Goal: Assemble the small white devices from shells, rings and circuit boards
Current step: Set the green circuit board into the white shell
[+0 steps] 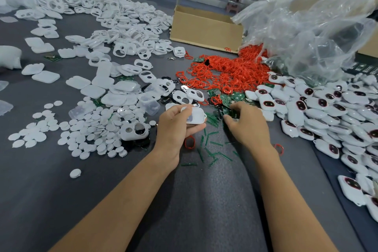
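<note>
My left hand (pixel 177 127) grips a white shell (pixel 195 115) just above the grey table, thumb over its top. My right hand (pixel 246 122) reaches with curled fingers into the green circuit boards (pixel 230 98); whether it holds one is hidden by the fingers. Behind the boards lies a heap of red rings (pixel 227 69). One red ring (pixel 189 142) lies between my wrists. A white shell with two holes (pixel 134 131) sits left of my left hand. Assembled white devices (pixel 319 112) are piled at the right.
White round discs (pixel 90 127) spread at the left, loose shells (pixel 122 26) heap at the back. Green snapped strips (pixel 210 149) litter the cloth between my hands. A cardboard box (pixel 204 28) and clear plastic bags (pixel 311 26) stand behind.
</note>
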`<state>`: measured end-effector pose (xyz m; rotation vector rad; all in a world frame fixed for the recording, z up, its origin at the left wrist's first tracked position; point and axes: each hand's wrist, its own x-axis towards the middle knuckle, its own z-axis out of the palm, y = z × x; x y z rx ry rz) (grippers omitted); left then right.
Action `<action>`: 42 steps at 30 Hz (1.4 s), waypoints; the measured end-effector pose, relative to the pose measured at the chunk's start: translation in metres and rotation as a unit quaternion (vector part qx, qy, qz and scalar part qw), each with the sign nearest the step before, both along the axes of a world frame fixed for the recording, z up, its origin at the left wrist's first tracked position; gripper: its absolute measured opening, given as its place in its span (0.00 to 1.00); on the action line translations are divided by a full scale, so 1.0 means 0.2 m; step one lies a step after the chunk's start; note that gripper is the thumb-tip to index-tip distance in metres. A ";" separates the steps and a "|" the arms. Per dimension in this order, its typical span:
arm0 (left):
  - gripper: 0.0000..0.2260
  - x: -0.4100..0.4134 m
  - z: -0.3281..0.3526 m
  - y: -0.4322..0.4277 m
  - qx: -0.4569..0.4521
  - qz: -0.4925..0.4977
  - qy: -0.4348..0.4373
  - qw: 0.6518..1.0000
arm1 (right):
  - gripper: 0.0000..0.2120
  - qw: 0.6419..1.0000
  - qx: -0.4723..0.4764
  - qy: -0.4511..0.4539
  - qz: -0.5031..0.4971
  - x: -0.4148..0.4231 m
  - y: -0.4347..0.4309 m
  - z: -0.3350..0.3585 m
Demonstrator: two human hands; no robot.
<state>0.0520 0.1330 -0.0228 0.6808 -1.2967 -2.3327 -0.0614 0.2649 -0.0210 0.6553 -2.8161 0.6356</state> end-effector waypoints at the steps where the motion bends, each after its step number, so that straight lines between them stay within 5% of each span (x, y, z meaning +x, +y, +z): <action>1: 0.06 0.00 0.00 0.00 -0.003 -0.004 -0.002 1.000 | 0.14 1.000 -0.010 0.011 -0.008 -0.01 -0.01 -0.01; 8: 0.06 0.00 -0.01 -0.01 -0.005 -0.016 -0.002 1.000 | 0.09 0.987 -0.119 0.098 -0.044 -0.02 -0.02 -0.01; 13: 0.07 0.00 -0.01 -0.01 -0.007 -0.009 -0.001 1.000 | 0.09 0.919 -0.340 -0.188 0.067 0.03 -0.05 0.04; 16: 0.07 0.00 0.00 -0.01 0.002 -0.002 -0.001 1.000 | 0.11 0.928 -0.282 -0.207 0.128 0.05 -0.05 0.06; 19: 0.08 0.00 0.00 -0.01 0.009 0.005 0.000 1.000 | 0.12 0.970 -0.097 -0.098 0.200 0.06 -0.02 0.07; 23: 0.07 0.00 0.00 0.00 0.011 0.009 0.006 1.000 | 0.11 0.965 0.063 -0.045 0.250 0.10 -0.04 0.05; 29: 0.06 0.00 0.01 -0.01 0.019 0.016 0.010 1.000 | 0.21 0.963 -0.018 -0.053 0.262 0.12 -0.04 0.09; 35: 0.08 0.01 0.01 -0.01 0.028 0.015 0.010 0.999 | 0.03 0.988 -0.003 -0.002 0.153 0.09 -0.02 0.06; 42: 0.15 0.01 0.02 -0.01 0.075 0.007 0.030 0.997 | 0.06 0.995 -0.027 -0.037 0.084 0.08 -0.03 0.03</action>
